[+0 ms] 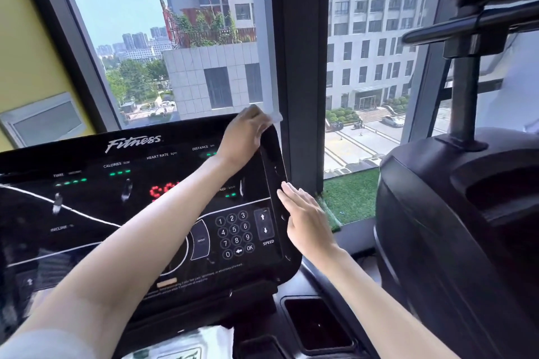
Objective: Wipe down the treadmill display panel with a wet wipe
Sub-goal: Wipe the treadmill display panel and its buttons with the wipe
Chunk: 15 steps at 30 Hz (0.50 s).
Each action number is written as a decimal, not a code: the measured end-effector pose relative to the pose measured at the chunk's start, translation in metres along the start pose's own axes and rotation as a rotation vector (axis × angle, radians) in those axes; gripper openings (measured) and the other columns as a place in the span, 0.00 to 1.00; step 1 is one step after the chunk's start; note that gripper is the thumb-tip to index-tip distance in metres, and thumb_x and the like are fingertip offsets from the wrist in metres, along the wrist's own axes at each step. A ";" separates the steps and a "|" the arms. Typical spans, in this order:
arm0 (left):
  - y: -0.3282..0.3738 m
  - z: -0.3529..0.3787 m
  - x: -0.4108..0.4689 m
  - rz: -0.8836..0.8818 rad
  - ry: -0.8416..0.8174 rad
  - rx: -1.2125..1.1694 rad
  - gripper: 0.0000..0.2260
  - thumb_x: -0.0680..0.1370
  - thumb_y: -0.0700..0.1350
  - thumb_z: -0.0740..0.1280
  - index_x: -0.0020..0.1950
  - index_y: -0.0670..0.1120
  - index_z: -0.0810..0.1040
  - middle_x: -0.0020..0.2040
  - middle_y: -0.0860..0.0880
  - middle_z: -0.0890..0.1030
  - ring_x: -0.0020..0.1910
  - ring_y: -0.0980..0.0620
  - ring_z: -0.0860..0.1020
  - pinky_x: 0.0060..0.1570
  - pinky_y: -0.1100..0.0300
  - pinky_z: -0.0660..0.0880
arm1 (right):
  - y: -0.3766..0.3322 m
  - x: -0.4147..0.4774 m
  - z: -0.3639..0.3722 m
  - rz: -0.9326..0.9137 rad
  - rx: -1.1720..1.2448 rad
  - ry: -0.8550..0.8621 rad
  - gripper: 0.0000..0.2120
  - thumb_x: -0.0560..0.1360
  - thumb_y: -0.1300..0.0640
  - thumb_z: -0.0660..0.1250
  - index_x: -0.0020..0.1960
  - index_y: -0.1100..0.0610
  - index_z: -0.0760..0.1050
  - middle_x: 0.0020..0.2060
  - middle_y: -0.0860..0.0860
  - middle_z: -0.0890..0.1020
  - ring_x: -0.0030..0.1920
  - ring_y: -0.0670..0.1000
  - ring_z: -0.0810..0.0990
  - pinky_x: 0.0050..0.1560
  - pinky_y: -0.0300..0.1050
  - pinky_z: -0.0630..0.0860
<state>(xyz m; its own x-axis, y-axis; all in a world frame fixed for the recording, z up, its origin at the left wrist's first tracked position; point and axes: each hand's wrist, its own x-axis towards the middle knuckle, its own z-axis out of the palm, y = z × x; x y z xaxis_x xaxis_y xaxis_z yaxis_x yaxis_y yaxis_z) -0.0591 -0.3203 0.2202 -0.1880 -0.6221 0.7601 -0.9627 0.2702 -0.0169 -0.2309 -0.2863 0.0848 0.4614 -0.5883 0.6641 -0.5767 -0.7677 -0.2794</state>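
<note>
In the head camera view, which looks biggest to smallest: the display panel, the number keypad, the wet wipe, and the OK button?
1. display panel
2. number keypad
3. wet wipe, mostly hidden under the left hand, so unsure
4. OK button

Black display panel (87, 207) — red digits (163, 190), green dashes, white keypad (234, 231) numerals.

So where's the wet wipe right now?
In the head view, the wet wipe is under the left hand, at the display panel's top right corner, by the window pillar.
</note>
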 end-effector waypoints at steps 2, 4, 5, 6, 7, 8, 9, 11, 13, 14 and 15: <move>0.008 0.006 -0.015 0.156 -0.112 0.022 0.07 0.74 0.32 0.66 0.48 0.40 0.80 0.42 0.45 0.75 0.41 0.46 0.74 0.36 0.55 0.74 | -0.001 -0.001 0.002 -0.015 -0.009 -0.021 0.28 0.63 0.76 0.68 0.62 0.63 0.75 0.63 0.57 0.76 0.62 0.55 0.76 0.63 0.57 0.71; 0.018 0.009 -0.036 0.360 -0.350 0.022 0.11 0.72 0.30 0.64 0.49 0.42 0.79 0.43 0.46 0.74 0.42 0.48 0.73 0.32 0.53 0.75 | -0.001 -0.003 0.004 -0.011 -0.025 -0.038 0.28 0.63 0.75 0.68 0.63 0.63 0.74 0.64 0.57 0.75 0.64 0.55 0.74 0.66 0.56 0.66; 0.017 0.008 -0.038 0.400 -0.400 0.034 0.11 0.72 0.29 0.64 0.49 0.42 0.79 0.43 0.46 0.74 0.42 0.48 0.73 0.32 0.53 0.75 | -0.002 -0.003 0.004 -0.010 -0.035 -0.044 0.28 0.63 0.75 0.68 0.63 0.64 0.74 0.64 0.57 0.75 0.65 0.55 0.74 0.67 0.55 0.63; 0.014 0.005 -0.033 0.372 -0.376 0.039 0.10 0.73 0.30 0.64 0.49 0.42 0.79 0.43 0.46 0.74 0.42 0.49 0.74 0.32 0.52 0.75 | -0.002 -0.003 0.005 -0.011 -0.042 -0.045 0.28 0.63 0.75 0.68 0.63 0.64 0.74 0.64 0.58 0.75 0.65 0.55 0.74 0.66 0.54 0.62; 0.010 0.003 -0.026 0.289 -0.295 0.028 0.08 0.74 0.32 0.65 0.49 0.41 0.79 0.43 0.46 0.75 0.42 0.48 0.74 0.34 0.52 0.75 | -0.003 -0.003 0.006 -0.009 -0.046 -0.045 0.28 0.63 0.75 0.68 0.62 0.64 0.74 0.64 0.58 0.75 0.64 0.55 0.74 0.66 0.54 0.62; 0.006 0.000 -0.018 0.160 -0.178 0.007 0.06 0.75 0.33 0.65 0.49 0.40 0.79 0.43 0.45 0.75 0.42 0.48 0.74 0.36 0.53 0.75 | -0.003 -0.003 0.007 -0.007 -0.046 -0.042 0.28 0.63 0.75 0.68 0.62 0.64 0.75 0.64 0.58 0.75 0.64 0.55 0.74 0.66 0.54 0.62; 0.004 -0.002 -0.014 0.027 -0.055 -0.018 0.05 0.76 0.35 0.65 0.49 0.40 0.80 0.43 0.45 0.76 0.42 0.47 0.75 0.38 0.55 0.75 | -0.004 -0.003 0.008 -0.003 -0.045 -0.040 0.28 0.62 0.75 0.68 0.62 0.65 0.75 0.63 0.59 0.76 0.64 0.56 0.74 0.66 0.54 0.63; 0.005 0.000 -0.017 -0.031 0.013 -0.026 0.06 0.76 0.34 0.65 0.50 0.39 0.80 0.43 0.44 0.76 0.42 0.45 0.75 0.37 0.56 0.73 | -0.003 -0.002 0.009 -0.003 -0.049 -0.044 0.27 0.62 0.75 0.69 0.61 0.65 0.75 0.63 0.59 0.75 0.64 0.56 0.74 0.65 0.54 0.63; 0.014 0.007 -0.030 0.168 -0.160 0.015 0.11 0.73 0.30 0.64 0.51 0.41 0.80 0.44 0.45 0.75 0.42 0.46 0.74 0.34 0.53 0.75 | -0.002 -0.003 0.010 -0.019 -0.065 -0.061 0.27 0.63 0.75 0.68 0.62 0.66 0.74 0.64 0.60 0.74 0.65 0.57 0.73 0.66 0.55 0.65; 0.017 0.008 -0.038 0.250 -0.267 0.023 0.12 0.72 0.29 0.64 0.51 0.41 0.80 0.45 0.46 0.75 0.43 0.47 0.74 0.33 0.52 0.75 | -0.001 -0.003 0.010 -0.028 -0.070 -0.074 0.27 0.63 0.74 0.69 0.62 0.66 0.74 0.65 0.60 0.74 0.65 0.57 0.73 0.66 0.55 0.66; 0.015 0.006 -0.039 0.286 -0.321 0.032 0.12 0.73 0.29 0.64 0.51 0.42 0.80 0.45 0.46 0.75 0.44 0.48 0.74 0.33 0.51 0.76 | 0.000 -0.003 0.010 -0.036 -0.075 -0.086 0.27 0.63 0.74 0.69 0.63 0.66 0.73 0.65 0.60 0.73 0.66 0.57 0.72 0.66 0.56 0.67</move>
<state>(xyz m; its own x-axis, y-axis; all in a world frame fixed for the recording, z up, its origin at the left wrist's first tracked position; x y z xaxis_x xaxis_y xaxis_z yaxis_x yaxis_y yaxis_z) -0.0674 -0.2964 0.1861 -0.4940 -0.7241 0.4813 -0.8678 0.4448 -0.2216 -0.2253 -0.2869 0.0754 0.5369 -0.5831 0.6096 -0.6061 -0.7693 -0.2021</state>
